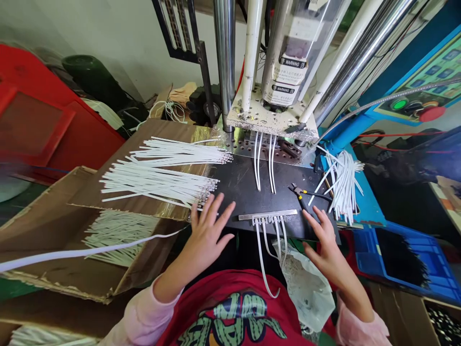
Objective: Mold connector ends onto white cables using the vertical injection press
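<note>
My left hand (207, 235) is spread, palm down, at the front edge of the black work plate (237, 187), beside the near pile of white cables (154, 185). Nothing is in it. At the plate's right front, my right hand (324, 235) has thumb and fingers apart, close to the yellow-and-black handles of the cutting pliers (301, 196). Between my hands a metal bar (266, 215) lies along the front edge, with several white cables (260, 254) hanging from it over my lap. Further back, several white strands (272, 163) stick out from under the press head (270, 113).
A second white cable bundle (344, 185) lies at the right on the blue machine base. Cardboard boxes (57, 240) with more cables stand at the left, a blue crate (435, 259) at the right. A control panel with a red button (432, 113) is at upper right.
</note>
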The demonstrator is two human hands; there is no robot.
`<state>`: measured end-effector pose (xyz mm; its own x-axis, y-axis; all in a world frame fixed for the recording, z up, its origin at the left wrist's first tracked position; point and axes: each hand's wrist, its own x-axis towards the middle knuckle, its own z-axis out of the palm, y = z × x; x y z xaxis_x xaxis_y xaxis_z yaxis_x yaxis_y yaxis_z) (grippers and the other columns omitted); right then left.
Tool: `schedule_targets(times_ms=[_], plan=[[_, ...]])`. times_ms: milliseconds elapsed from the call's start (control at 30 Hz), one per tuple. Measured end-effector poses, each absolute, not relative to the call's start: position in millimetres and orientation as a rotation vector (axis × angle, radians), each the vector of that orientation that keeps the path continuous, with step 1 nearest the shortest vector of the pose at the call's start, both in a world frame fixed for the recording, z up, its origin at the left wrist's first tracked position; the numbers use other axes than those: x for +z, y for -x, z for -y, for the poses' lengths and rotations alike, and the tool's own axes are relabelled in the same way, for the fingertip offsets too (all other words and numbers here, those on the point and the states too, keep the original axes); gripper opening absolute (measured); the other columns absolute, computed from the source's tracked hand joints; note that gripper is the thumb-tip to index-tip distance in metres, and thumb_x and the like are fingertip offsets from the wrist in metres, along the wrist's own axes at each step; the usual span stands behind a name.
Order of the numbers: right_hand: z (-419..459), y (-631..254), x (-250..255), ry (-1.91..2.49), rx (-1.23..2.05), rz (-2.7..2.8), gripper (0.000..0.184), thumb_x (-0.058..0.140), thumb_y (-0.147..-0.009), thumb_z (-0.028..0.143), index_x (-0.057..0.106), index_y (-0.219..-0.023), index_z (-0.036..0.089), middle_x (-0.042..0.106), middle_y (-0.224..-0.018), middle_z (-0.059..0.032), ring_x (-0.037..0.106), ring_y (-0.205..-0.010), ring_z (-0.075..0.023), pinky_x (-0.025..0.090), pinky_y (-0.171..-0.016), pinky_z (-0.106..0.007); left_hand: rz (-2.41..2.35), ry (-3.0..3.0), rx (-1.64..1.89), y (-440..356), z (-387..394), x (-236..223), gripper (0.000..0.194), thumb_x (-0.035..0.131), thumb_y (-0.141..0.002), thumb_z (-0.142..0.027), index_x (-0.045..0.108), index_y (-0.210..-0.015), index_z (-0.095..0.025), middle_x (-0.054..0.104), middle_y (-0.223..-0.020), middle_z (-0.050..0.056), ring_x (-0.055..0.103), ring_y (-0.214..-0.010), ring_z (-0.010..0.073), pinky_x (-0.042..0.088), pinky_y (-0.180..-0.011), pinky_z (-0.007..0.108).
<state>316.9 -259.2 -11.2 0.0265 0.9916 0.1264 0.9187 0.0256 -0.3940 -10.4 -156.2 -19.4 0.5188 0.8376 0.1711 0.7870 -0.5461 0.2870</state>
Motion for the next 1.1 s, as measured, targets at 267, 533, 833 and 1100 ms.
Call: schedule_targets(times_ms=[267, 533, 833, 1100], plan=[[203.8, -231.1, 13.3, 1.676, -0.071, 2.043, 0.023, 0.067, -0.09, 0.041, 0.062, -0.093, 0.019, 0.048, -0.149, -0.0159, 0.029, -0.147, -0.0377, 0.027, -0.116, -0.061, -1.198, -2.412, 0.63, -42.0, 137.8, -23.3, 0.012, 0.057, -0.095, -0.02, 0.065, -0.104, -0.019, 0.069, -0.105, 0.008, 0.061, -0.098, 0.0249, 0.043, -0.088, 0.042], [170.3, -226.5, 45.5, 1.487, 0.163, 1.866, 0.019, 0.05, -0.096, 0.021, 0.069, -0.092, 0.021, 0.074, -0.115, -0.0054, 0.059, -0.124, -0.0247, 0.03, -0.118, -0.052, -0.966, -1.986, 0.999, -27.2, 124.8, 18.1, 0.016, 0.047, -0.101, -0.029, 0.059, -0.105, -0.02, 0.068, -0.095, 0.005, 0.066, -0.088, 0.0179, 0.049, -0.081, 0.029], [235.9, -351.9, 34.7, 1.39, 0.932, 0.748, 0.032, 0.072, -0.08, 0.046, 0.055, -0.069, 0.022, 0.064, -0.067, 0.0012, 0.062, -0.062, -0.015, 0.054, -0.061, -0.027, -0.952, -1.371, 1.065, 3.4, 103.9, -0.7, 0.021, 0.056, -0.095, -0.039, 0.061, -0.099, -0.019, 0.064, -0.08, 0.0, 0.064, -0.07, 0.015, 0.052, -0.071, 0.028], [292.1, -367.1, 38.3, 1.943, 1.275, 1.569, 0.03, 0.065, -0.087, 0.051, 0.068, -0.083, 0.021, 0.067, -0.079, -0.004, 0.06, -0.074, -0.0194, 0.051, -0.071, -0.029, -0.842, -1.44, 0.988, 9.2, 98.4, 11.0, 0.022, 0.054, -0.096, -0.039, 0.061, -0.103, -0.019, 0.064, -0.085, 0.001, 0.065, -0.076, 0.0163, 0.052, -0.076, 0.03]])
